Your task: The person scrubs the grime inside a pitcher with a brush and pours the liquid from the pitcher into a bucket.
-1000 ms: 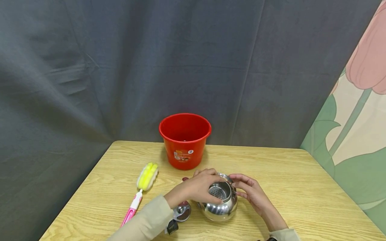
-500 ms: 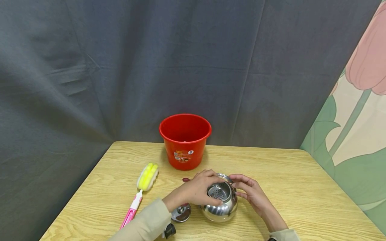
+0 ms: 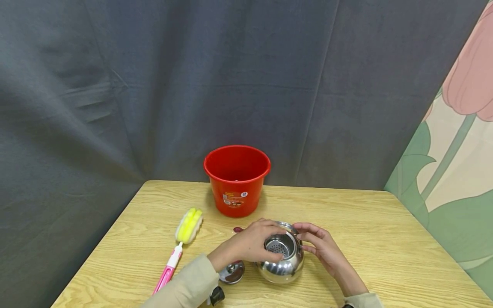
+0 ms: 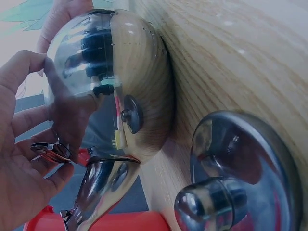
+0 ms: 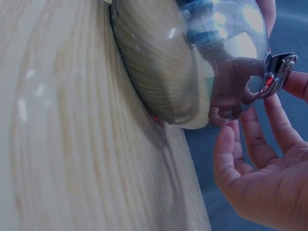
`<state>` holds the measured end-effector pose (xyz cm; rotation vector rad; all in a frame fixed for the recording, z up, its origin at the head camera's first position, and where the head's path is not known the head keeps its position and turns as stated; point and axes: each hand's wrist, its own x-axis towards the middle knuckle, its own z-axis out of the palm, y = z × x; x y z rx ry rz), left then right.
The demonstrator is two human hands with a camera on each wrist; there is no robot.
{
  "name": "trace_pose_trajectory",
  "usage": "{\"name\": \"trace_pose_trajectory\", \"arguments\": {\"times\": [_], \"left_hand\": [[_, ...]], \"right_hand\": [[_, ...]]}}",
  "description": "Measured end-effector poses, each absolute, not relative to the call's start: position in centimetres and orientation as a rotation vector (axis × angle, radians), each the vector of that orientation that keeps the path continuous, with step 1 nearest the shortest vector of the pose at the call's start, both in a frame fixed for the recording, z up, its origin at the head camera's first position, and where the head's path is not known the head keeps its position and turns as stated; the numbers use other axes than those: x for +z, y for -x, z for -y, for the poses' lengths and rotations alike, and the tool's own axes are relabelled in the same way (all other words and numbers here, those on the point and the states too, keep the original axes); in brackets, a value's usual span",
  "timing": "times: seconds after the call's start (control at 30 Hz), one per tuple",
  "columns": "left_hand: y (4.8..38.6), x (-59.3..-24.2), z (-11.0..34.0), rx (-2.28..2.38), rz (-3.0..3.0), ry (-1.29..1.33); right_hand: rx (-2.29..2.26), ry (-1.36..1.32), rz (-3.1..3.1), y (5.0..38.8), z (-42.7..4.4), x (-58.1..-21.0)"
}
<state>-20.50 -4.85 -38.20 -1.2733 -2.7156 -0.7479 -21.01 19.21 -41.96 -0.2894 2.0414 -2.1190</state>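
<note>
A round, shiny steel teapot (image 3: 280,269) stands on the table, its lid off. Down in its mouth sits a perforated strainer (image 3: 278,247). Across the top, my left hand (image 3: 254,241) grips the teapot's rim, thumb on the near side and fingers reaching to the far side. My right hand (image 3: 321,246) holds the right side with curved fingers, close to a metal lug (image 5: 279,72) in the right wrist view. The spout (image 4: 103,185) shows in the left wrist view. Beside the teapot lies the steel lid (image 3: 232,272), partly hidden by my left forearm.
Behind the teapot stands a red bucket (image 3: 236,196). A yellow sponge brush (image 3: 188,226) with a pink-and-white handle lies left of my arm. Near the left wrist a small dark red piece (image 3: 238,229) shows, mostly covered. A grey curtain (image 3: 239,85) hangs behind the table.
My left forearm has shifted slightly left and down, uncovering a bit more of the lid. Both hands stay on the teapot, which keeps its place.
</note>
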Motion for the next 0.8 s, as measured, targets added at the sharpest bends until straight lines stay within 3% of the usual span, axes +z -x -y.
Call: {"name": "trace_pose_trajectory", "arguments": {"times": [0.8], "left_hand": [[20.07, -37.6, 5.34, -0.883, 2.659, 1.284]], "right_hand": [[-2.098, 0.288, -2.064, 20.92, -19.18, -41.93]]}}
